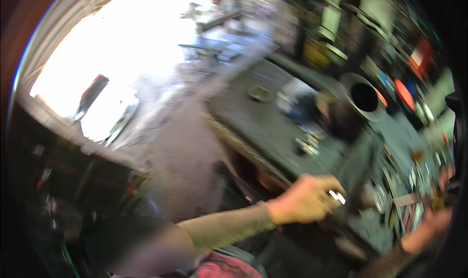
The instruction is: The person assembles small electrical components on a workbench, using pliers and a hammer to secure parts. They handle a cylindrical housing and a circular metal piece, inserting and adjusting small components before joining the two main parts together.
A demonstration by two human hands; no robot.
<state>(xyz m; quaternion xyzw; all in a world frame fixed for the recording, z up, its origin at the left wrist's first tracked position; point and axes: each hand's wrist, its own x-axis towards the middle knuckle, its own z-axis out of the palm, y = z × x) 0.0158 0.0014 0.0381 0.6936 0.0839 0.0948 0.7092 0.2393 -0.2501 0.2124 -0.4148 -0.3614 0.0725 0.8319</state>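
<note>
Motion blurs the whole view. My left hand [307,200] reaches over the near edge of a dark workbench [265,127], its sleeve dark. Its fingers are closed on a small bright white piece [337,196], whose kind I cannot make out. At the far right, my right hand [433,222] is low over the tool-strewn part of the bench. Beside it are a yellowish thing [438,201] and a flat brownish strip [407,199]. Blur hides whether its fingers grip either. Another skin-coloured patch [445,176] shows just above, too smeared to tell whose hand it is.
A dark, wide-mouthed metal cylinder [363,100] stands on the bench. Near it are a white and blue bundle [297,100], a small square dish [260,93] and small metal pieces [308,145]. Several tools lie at the right. A bright opening [131,39] is at the left.
</note>
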